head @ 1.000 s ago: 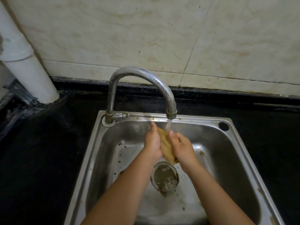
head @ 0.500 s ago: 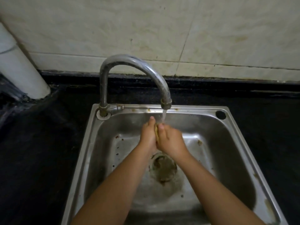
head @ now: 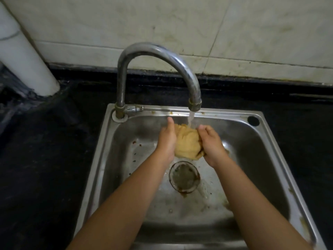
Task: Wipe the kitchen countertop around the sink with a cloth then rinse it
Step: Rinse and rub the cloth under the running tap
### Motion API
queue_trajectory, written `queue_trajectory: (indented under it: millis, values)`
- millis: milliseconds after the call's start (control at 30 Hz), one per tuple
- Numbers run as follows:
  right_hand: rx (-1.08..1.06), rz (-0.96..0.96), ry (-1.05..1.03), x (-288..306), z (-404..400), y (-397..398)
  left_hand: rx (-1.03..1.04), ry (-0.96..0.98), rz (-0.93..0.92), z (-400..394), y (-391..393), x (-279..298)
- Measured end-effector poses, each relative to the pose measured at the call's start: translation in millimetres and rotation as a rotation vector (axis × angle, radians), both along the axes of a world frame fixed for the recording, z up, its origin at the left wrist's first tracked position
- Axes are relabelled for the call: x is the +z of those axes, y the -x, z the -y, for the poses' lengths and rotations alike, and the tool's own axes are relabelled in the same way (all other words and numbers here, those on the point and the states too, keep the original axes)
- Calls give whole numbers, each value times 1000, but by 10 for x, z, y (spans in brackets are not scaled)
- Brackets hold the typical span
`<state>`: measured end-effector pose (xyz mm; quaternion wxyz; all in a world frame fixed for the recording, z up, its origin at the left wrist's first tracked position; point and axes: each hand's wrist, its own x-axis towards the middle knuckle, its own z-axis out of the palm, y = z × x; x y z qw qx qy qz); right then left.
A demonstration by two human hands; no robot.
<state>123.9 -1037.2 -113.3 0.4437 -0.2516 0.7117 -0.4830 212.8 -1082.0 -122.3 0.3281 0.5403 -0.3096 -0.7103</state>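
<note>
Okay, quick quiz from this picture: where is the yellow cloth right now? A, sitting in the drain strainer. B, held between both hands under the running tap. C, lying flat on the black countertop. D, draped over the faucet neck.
B: the yellow cloth is bunched between the left hand and the right hand, above the sink basin, with the water stream from the faucet landing on its top.

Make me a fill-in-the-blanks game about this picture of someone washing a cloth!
1. Water from the tap lands on the ____.
2. The left hand and right hand hold it above the sink's ____.
3. The cloth is ____ in colour.
4. The pipe by the wall is ____.

Missing words: cloth; drain; yellow; white
</note>
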Motion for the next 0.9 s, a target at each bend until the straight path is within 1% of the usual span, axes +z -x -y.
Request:
queue_trajectory:
  millis: [33,100,167,233,333,400,500,567,633,733,833,900]
  values:
    - [33,65,28,50,-38,5,12,-37,-9,14,-17,2]
    - [104,96,76,123,-75,25,-62,-94,-50,30,-44,-35]
    - [160,51,128,185,-84,48,-182,-124,-96,-30,-74,-62]
    - [210,-4,144,238,-94,53,-227,-133,-163,-83,-87,-84]
    - [199,-62,137,274,-127,67,-162,-77,-186,-54,-96,-113]
    - [180,-79,91,282,-132,57,-110,-60,-214,-25,-96,-87]
    - [166,-189,20,240,-126,-2,-61,-92,-299,-13,-87,-37]
    - [213,-299,70,235,-138,-74,-30,-90,-302,-18,-46,2]
    - [269,-425,155,280,-161,-163,-5,-60,-258,-12,16,37]
    - [268,-522,211,324,-145,-295,-47,-75,-225,-40,77,117]
    - [222,-673,147,292,-40,-267,-145,-82,-212,-122,119,154]
    - [127,-704,63,238,69,-123,-140,-27,-182,-173,165,145]
